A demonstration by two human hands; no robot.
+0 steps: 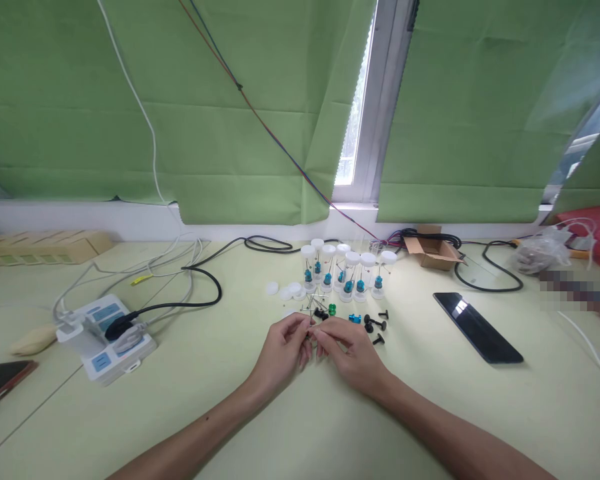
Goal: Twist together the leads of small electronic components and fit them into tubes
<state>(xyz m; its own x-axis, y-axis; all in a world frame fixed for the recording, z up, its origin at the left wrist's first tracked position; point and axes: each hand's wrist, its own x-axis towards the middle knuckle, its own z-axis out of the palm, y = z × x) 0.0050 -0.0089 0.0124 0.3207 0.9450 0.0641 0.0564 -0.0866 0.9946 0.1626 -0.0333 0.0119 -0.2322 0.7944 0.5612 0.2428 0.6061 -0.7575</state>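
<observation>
The left hand (284,343) and right hand (349,350) meet low over the desk (300,420). The grip of each is closed, fingertips pinched on a small part with a thin rod (311,315); its lower end is hidden. Behind it stand capped clear tubes (361,279) containing blue pieces; these units appear finished. Loose metal rods (322,300), a green spool (333,309), a blue spool (355,319), black parts (375,323) and white discs (272,288) lie nearby, apparently unprocessed. The held part appears incomplete.
</observation>
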